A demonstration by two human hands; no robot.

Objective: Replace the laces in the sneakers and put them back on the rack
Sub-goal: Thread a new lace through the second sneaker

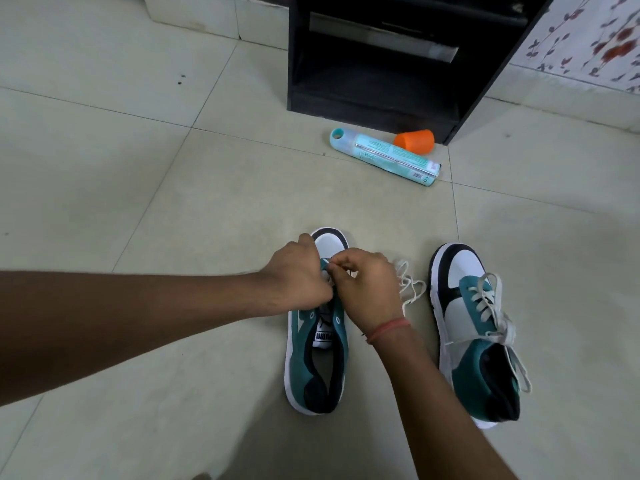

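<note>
Two teal, white and black sneakers stand on the tiled floor, toes pointing away from me. The left sneaker (317, 358) has open eyelets near its tongue. My left hand (298, 278) and my right hand (367, 289) meet over its front eyelets, fingers curled and pinching a white lace (410, 287), whose loose end trails on the floor to the right. The right sneaker (478, 327) is fully laced, with its lace ends hanging over the side. The eyelets under my hands are hidden.
A black shoe rack (381, 57) stands ahead against the wall. A turquoise spray can (384, 155) lies on the floor in front of it, beside an orange cap (415, 141). Pale tiled floor lies on all sides.
</note>
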